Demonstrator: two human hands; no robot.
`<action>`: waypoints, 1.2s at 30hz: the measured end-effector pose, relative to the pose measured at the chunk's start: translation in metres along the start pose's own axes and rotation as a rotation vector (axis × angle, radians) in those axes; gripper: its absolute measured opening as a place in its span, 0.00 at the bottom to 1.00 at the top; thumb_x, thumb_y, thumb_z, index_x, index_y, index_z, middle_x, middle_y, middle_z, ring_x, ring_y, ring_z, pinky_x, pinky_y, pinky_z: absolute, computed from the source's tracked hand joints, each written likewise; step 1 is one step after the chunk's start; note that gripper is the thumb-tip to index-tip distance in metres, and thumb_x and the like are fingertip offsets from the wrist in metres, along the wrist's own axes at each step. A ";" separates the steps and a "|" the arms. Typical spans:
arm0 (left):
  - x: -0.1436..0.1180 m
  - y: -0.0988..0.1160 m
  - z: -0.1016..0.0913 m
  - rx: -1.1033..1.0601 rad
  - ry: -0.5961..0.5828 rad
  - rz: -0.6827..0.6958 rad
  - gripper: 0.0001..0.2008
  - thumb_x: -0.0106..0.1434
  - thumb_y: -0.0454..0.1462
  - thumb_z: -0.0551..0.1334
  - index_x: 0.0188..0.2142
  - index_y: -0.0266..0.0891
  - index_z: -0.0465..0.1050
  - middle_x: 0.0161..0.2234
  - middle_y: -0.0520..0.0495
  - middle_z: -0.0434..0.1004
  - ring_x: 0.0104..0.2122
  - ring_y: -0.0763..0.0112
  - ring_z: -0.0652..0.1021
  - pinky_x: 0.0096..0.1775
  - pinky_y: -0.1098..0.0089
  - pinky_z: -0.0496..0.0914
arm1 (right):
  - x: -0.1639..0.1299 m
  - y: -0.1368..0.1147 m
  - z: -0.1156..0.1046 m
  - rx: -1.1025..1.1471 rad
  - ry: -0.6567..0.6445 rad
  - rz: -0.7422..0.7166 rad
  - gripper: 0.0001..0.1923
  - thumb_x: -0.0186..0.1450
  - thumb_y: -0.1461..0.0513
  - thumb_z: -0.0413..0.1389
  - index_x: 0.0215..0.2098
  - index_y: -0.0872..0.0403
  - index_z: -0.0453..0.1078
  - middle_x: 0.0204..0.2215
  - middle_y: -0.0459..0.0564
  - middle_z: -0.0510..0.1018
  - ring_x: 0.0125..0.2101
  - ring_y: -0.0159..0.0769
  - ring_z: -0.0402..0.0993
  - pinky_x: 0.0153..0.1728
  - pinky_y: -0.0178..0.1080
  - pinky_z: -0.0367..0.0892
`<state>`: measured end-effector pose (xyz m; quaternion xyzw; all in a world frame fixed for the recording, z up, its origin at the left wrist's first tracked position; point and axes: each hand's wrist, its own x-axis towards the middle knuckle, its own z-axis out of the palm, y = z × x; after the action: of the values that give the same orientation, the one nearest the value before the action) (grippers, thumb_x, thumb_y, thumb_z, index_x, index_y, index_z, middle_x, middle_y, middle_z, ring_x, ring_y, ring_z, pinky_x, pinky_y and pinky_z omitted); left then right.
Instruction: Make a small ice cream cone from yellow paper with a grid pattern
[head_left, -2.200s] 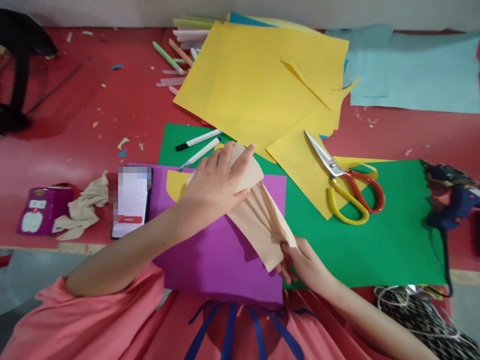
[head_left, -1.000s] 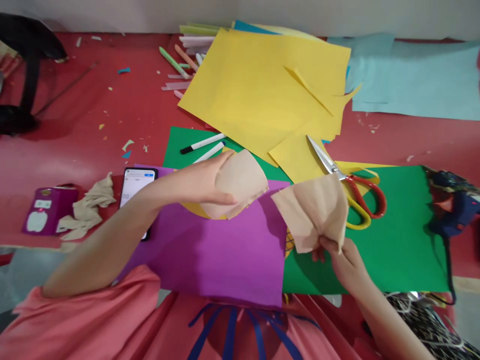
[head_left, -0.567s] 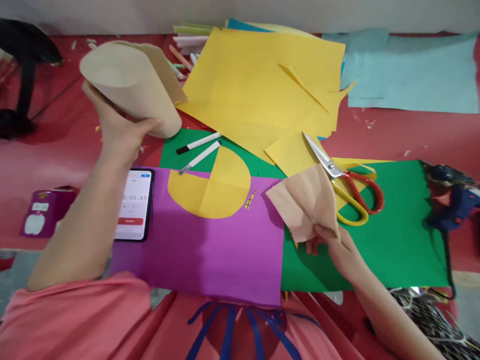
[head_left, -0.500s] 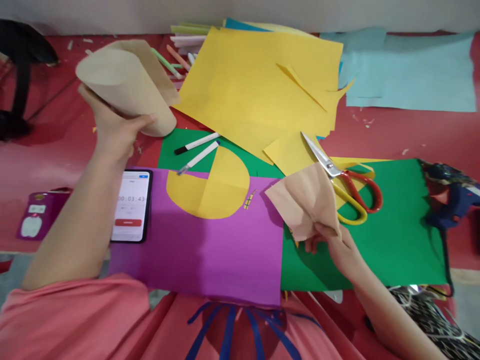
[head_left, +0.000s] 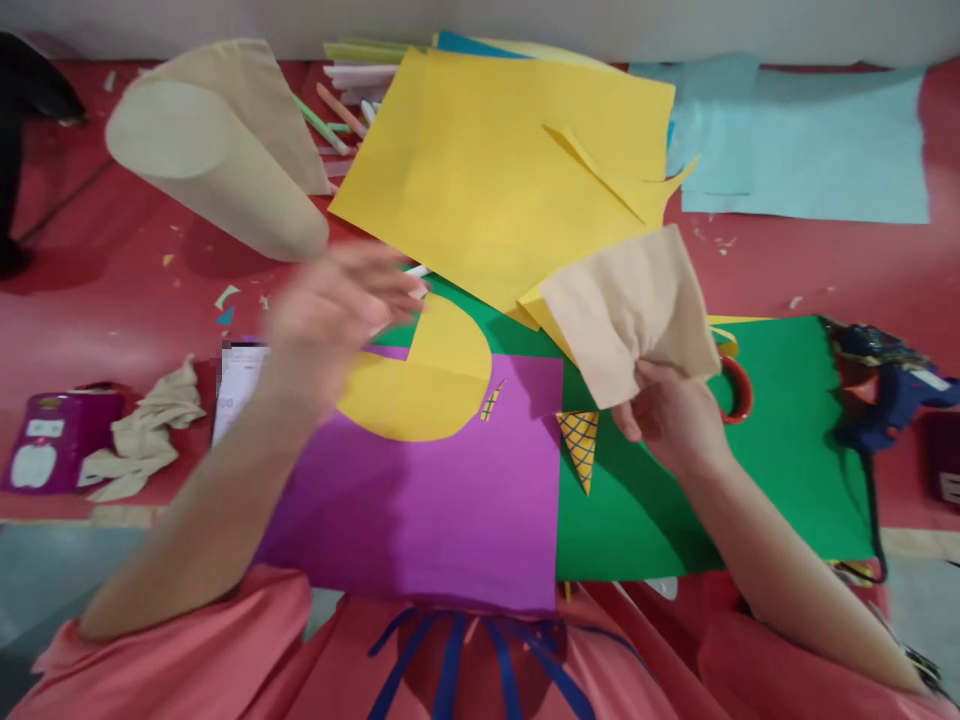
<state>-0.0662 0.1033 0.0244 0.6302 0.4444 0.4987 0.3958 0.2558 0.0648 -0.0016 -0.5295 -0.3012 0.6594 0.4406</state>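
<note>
Our rolled tan cone (head_left: 214, 150) lay on the red surface (head_left: 112, 290), apart from our blurred, empty, open left hand (head_left: 330, 310). Our right hand (head_left: 667, 415) pinched the tan piece (head_left: 630, 310) above green paper (head_left: 787, 440); shaping it seemingly needed both hands.

The left hand (head_left: 337, 305) has released the rolled beige cone (head_left: 217, 165); the right hand (head_left: 667, 415) raised its beige piece (head_left: 626, 310).

Red worktop (head_left: 135, 300) carries a green paper sheet (head_left: 780, 440), pale blue paper sheet (head_left: 810, 150), rolled beige paper cone (head_left: 217, 180), crumpled beige cloth (head_left: 146, 430), purple case (head_left: 45, 455), blue glue gun (head_left: 885, 390), scattered paper scraps (head_left: 225, 295).
</note>
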 end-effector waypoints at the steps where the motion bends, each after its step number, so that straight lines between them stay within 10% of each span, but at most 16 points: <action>1: -0.005 0.001 0.024 -0.028 -0.115 -0.035 0.22 0.59 0.53 0.65 0.45 0.41 0.74 0.44 0.42 0.80 0.39 0.61 0.82 0.36 0.61 0.80 | 0.003 -0.001 0.008 0.000 -0.028 0.009 0.04 0.61 0.60 0.53 0.29 0.51 0.66 0.14 0.39 0.68 0.06 0.27 0.55 0.10 0.35 0.49; 4: -0.016 -0.004 0.078 -0.262 -0.372 -0.388 0.25 0.61 0.54 0.62 0.48 0.39 0.72 0.42 0.38 0.81 0.42 0.57 0.82 0.38 0.60 0.79 | 0.006 -0.004 0.027 -0.081 -0.212 0.099 0.10 0.64 0.58 0.52 0.25 0.52 0.63 0.08 0.37 0.60 0.06 0.26 0.53 0.09 0.33 0.46; 6: -0.019 -0.011 0.094 -0.259 -0.152 -0.503 0.19 0.62 0.50 0.62 0.45 0.39 0.74 0.43 0.41 0.81 0.48 0.56 0.79 0.44 0.59 0.77 | 0.006 -0.007 0.034 -0.223 -0.375 0.106 0.14 0.63 0.56 0.55 0.23 0.52 0.62 0.07 0.36 0.59 0.07 0.25 0.54 0.10 0.32 0.46; 9: -0.018 -0.021 0.096 -0.225 0.072 -0.462 0.15 0.60 0.43 0.64 0.45 0.40 0.74 0.46 0.45 0.79 0.52 0.58 0.76 0.54 0.56 0.71 | 0.010 -0.015 0.035 -0.323 -0.419 -0.036 0.13 0.60 0.54 0.61 0.27 0.54 0.66 0.15 0.39 0.67 0.13 0.24 0.61 0.12 0.29 0.53; 12: -0.017 -0.025 0.090 -0.237 0.054 -0.471 0.15 0.58 0.43 0.65 0.44 0.40 0.75 0.44 0.46 0.80 0.50 0.58 0.77 0.56 0.56 0.69 | 0.020 -0.014 0.034 -0.224 -0.342 -0.072 0.16 0.60 0.52 0.61 0.42 0.51 0.71 0.25 0.42 0.74 0.18 0.27 0.67 0.12 0.29 0.58; 18: -0.013 -0.027 0.081 -0.406 0.035 -0.515 0.06 0.55 0.41 0.65 0.29 0.41 0.75 0.30 0.50 0.77 0.32 0.66 0.78 0.36 0.66 0.75 | 0.035 0.008 0.034 -0.118 -0.297 -0.084 0.08 0.63 0.62 0.56 0.39 0.49 0.76 0.20 0.41 0.72 0.15 0.28 0.66 0.13 0.32 0.63; 23: -0.013 -0.024 0.079 -0.255 -0.047 -0.388 0.19 0.64 0.48 0.53 0.28 0.40 0.75 0.29 0.47 0.76 0.31 0.68 0.77 0.33 0.68 0.73 | 0.032 0.006 0.029 -0.345 -0.186 -0.414 0.12 0.63 0.66 0.51 0.31 0.51 0.77 0.31 0.47 0.78 0.30 0.33 0.74 0.29 0.37 0.70; 26: -0.020 -0.022 0.084 0.146 -0.015 -0.180 0.08 0.62 0.42 0.62 0.31 0.40 0.73 0.33 0.50 0.77 0.35 0.69 0.78 0.39 0.70 0.72 | 0.024 0.004 0.033 -0.571 -0.118 -0.548 0.07 0.61 0.62 0.58 0.25 0.53 0.69 0.24 0.45 0.74 0.27 0.31 0.69 0.28 0.36 0.65; 30: -0.029 -0.022 0.090 0.323 0.006 0.088 0.17 0.61 0.34 0.63 0.49 0.43 0.66 0.41 0.50 0.77 0.39 0.72 0.79 0.40 0.72 0.72 | 0.018 0.003 0.045 -0.472 -0.176 -0.250 0.17 0.56 0.58 0.65 0.34 0.49 0.60 0.17 0.36 0.68 0.17 0.28 0.62 0.18 0.32 0.56; 33: -0.032 -0.022 0.089 0.400 -0.099 0.317 0.11 0.63 0.33 0.62 0.46 0.43 0.67 0.39 0.50 0.78 0.37 0.72 0.79 0.39 0.73 0.72 | 0.018 0.001 0.051 -0.427 -0.303 -0.067 0.21 0.58 0.55 0.64 0.44 0.51 0.63 0.19 0.39 0.71 0.18 0.30 0.66 0.17 0.31 0.57; 36: -0.032 -0.022 0.089 0.480 -0.186 0.489 0.06 0.64 0.32 0.60 0.41 0.44 0.70 0.39 0.49 0.78 0.37 0.71 0.78 0.40 0.71 0.72 | 0.018 0.000 0.050 -0.412 -0.315 -0.090 0.15 0.60 0.52 0.61 0.33 0.54 0.68 0.22 0.43 0.73 0.21 0.28 0.66 0.20 0.31 0.59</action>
<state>0.0136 0.0742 -0.0219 0.8357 0.3470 0.4005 0.1442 0.2068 0.0844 0.0033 -0.4849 -0.5173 0.6382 0.3000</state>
